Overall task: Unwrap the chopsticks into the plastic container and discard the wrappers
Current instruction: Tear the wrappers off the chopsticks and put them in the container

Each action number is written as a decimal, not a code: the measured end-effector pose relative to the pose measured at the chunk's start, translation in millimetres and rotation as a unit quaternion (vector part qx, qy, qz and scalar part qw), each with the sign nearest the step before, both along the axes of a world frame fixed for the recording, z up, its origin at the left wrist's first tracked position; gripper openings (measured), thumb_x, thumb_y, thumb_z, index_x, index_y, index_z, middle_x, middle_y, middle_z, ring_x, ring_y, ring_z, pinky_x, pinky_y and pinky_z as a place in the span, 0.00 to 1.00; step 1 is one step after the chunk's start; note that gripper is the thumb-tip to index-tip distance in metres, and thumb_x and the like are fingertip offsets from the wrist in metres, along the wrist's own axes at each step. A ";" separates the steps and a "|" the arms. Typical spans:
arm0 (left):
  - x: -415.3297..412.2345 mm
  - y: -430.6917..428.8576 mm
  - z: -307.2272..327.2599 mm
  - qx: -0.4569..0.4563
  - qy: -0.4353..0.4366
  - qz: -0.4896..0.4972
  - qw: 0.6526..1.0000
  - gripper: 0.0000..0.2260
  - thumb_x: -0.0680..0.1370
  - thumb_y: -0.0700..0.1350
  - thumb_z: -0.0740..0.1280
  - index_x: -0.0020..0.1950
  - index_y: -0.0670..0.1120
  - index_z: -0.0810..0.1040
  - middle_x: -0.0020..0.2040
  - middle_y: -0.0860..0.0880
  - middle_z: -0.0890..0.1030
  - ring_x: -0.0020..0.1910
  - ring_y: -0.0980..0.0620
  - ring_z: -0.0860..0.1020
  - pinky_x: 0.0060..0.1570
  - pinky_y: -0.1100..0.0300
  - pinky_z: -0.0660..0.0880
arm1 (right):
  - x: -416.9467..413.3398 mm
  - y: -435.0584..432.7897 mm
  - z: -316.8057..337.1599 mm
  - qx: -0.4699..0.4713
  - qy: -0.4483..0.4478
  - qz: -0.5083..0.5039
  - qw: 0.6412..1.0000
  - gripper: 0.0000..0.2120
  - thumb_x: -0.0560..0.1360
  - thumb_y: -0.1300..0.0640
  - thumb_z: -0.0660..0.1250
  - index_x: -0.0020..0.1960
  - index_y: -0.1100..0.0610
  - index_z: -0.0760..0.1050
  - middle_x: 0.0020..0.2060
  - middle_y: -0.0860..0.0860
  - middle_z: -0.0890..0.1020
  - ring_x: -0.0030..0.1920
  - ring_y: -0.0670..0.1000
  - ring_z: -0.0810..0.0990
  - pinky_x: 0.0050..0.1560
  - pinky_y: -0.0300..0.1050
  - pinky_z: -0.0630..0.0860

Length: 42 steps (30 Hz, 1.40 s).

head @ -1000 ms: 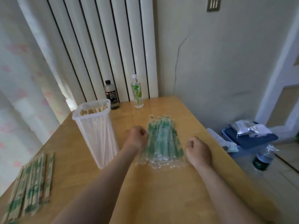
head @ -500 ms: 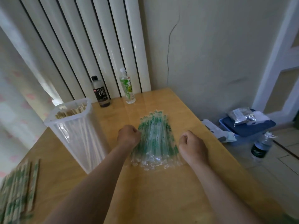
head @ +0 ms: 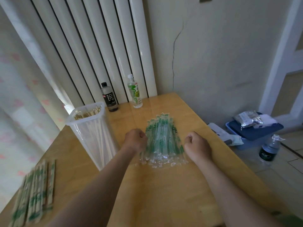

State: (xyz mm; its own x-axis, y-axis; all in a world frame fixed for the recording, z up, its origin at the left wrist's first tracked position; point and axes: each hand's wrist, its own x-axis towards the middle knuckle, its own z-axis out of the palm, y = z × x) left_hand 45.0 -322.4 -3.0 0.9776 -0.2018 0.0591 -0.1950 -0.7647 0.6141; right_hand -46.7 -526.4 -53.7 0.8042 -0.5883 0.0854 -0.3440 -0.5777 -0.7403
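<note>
Honey-coloured wooden table [head: 172, 194] fills the lower part of the view, pushed up to a white ribbed radiator [head: 105, 46] and a cream wall with a thin crack running down it. On the table's middle lies a flat heap of empty clear wrappers [head: 162, 141] printed in green. The left hand [head: 135, 141] is curled into a fist with its knuckles against the heap's left edge, and nothing shows in its grasp. The right hand [head: 197, 145] is also balled into a fist, resting on the table just beside the heap's right edge, and likewise holds nothing that can be seen.

To the left of the left hand stands the tall clear plastic container [head: 91, 133], upright, with bare chopsticks [head: 88, 113] standing inside it, their tips at the rim. At the near left corner of the table a row of still-wrapped chopsticks [head: 34, 194] lies side by side, blurred.

At the far edge, near the radiator, a dark soda bottle [head: 109, 99] and a clear bottle with a green label [head: 135, 92] stand upright. On the floor to the right sits a blue bin [head: 262, 130] with foil packets [head: 247, 119] on top, and a water bottle [head: 268, 149] stands near it.
</note>
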 end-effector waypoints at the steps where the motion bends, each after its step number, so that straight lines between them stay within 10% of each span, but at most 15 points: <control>1: -5.8 2.4 2.0 0.005 -0.012 -0.011 1.000 0.08 0.79 0.39 0.62 0.47 0.44 0.81 0.47 0.47 0.81 0.44 0.52 0.76 0.37 0.62 0.69 | -2.4 1.2 2.3 0.009 0.005 0.002 1.000 0.08 0.80 0.57 0.59 0.43 0.52 0.73 0.37 0.49 0.79 0.37 0.53 0.78 0.38 0.48 0.74; 19: -96.1 182.6 7.9 0.045 -0.119 -0.010 0.992 0.07 0.79 0.43 0.65 0.49 0.45 0.83 0.42 0.47 0.84 0.43 0.46 0.80 0.44 0.56 0.76 | -23.9 206.0 59.5 0.032 -0.100 0.273 0.956 0.12 0.76 0.57 0.63 0.35 0.59 0.75 0.26 0.52 0.75 0.29 0.48 0.72 0.31 0.44 0.65; 34: -134.3 350.6 -66.1 0.151 -0.109 0.201 0.962 0.17 0.80 0.56 0.59 0.65 0.53 0.76 0.69 0.49 0.73 0.66 0.46 0.72 0.67 0.49 0.65 | 7.7 388.5 16.5 -0.042 0.053 0.375 0.924 0.09 0.80 0.57 0.60 0.49 0.54 0.79 0.46 0.49 0.80 0.49 0.53 0.80 0.53 0.52 0.80; 42: -128.7 352.7 -76.4 0.139 -0.123 0.199 0.962 0.23 0.77 0.59 0.54 0.65 0.50 0.76 0.65 0.49 0.75 0.64 0.47 0.73 0.64 0.51 0.67 | 22.5 416.0 15.0 -0.151 0.159 0.355 0.909 0.13 0.74 0.40 0.66 0.45 0.50 0.74 0.43 0.48 0.81 0.42 0.54 0.80 0.40 0.47 0.74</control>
